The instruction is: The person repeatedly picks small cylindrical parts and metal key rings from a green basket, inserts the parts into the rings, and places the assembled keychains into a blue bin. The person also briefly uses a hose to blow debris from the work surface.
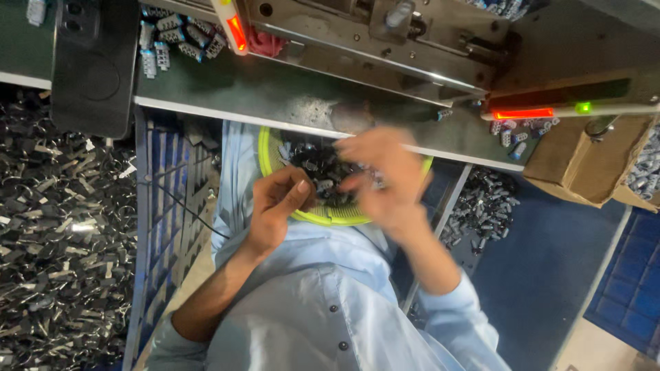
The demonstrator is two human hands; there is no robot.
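A round yellow-green basket (269, 152) rests on my lap and holds several small black and silver parts (317, 167). My left hand (275, 206) is curled at the basket's near left rim, its thumb and fingers pinched together on a small part. My right hand (386, 180) hovers over the right side of the basket. It is blurred by motion with its fingers bent toward the parts, and I cannot tell whether it holds anything. Both arms come out of a light blue shirt (323, 302).
A metal machine (357, 41) with red lamps (522, 113) and a green lamp (584, 107) sits on the bench above. A cardboard box (584, 161) stands at the right and a flat black device (93, 65) at the top left. Black scraps (62, 233) cover the floor beside a blue crate (168, 206).
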